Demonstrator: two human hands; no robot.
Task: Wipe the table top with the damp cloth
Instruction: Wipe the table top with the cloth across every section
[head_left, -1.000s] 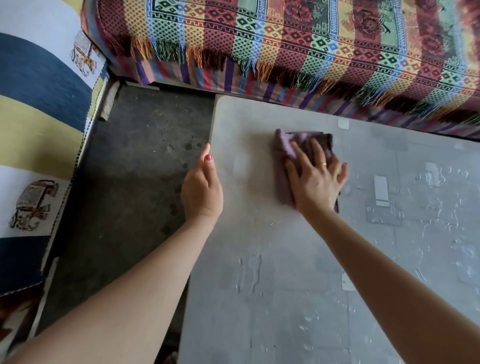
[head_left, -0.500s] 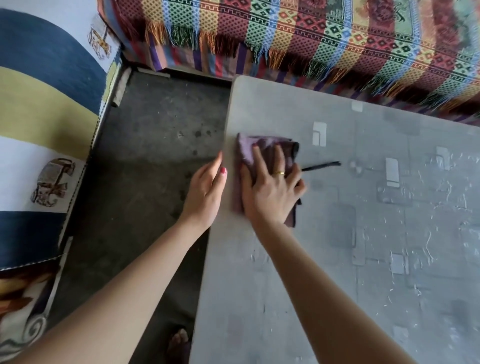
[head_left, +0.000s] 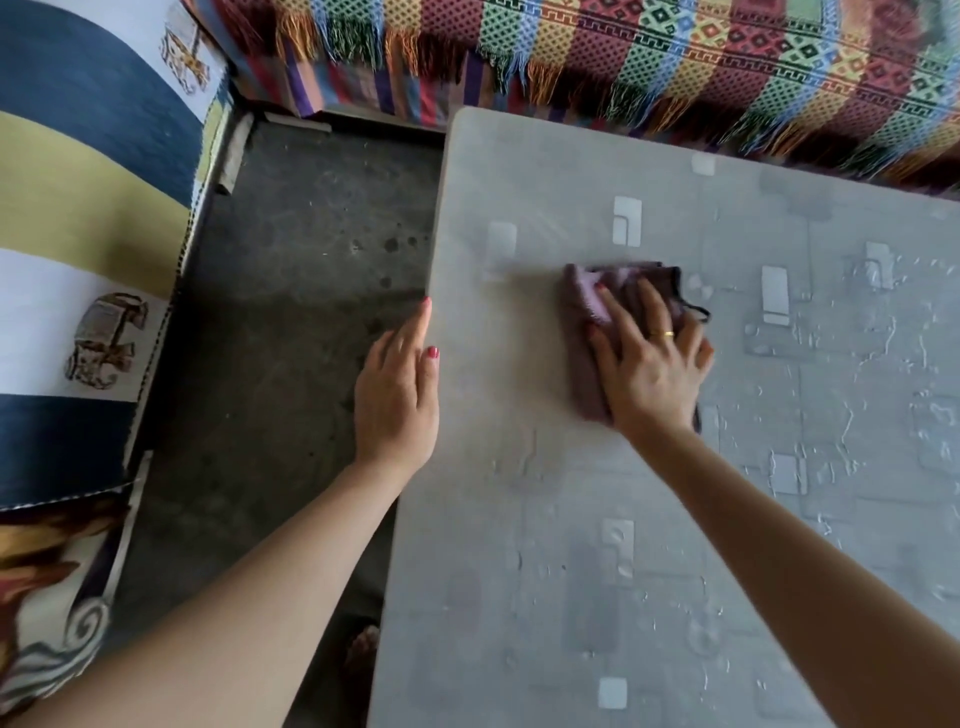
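Note:
A folded purple cloth (head_left: 584, 332) lies flat on the grey table top (head_left: 519, 519), a little in from the table's left edge. My right hand (head_left: 649, 364) presses down on the cloth with its fingers spread, covering most of it. My left hand (head_left: 397, 395) rests at the table's left edge with its fingers together and straight, holding nothing. Wet streaks and droplets show on the right part of the table.
A sofa with a multicoloured fringed throw (head_left: 675, 62) runs along the table's far edge. A cushion with blue, yellow and white stripes (head_left: 88, 208) stands at the left. Dark bare floor (head_left: 291, 312) lies between it and the table. A foot (head_left: 362, 649) shows below the table's left edge.
My right hand slid the cloth left to the table's edge, then back to the right. My left hand stayed at the table's left edge.

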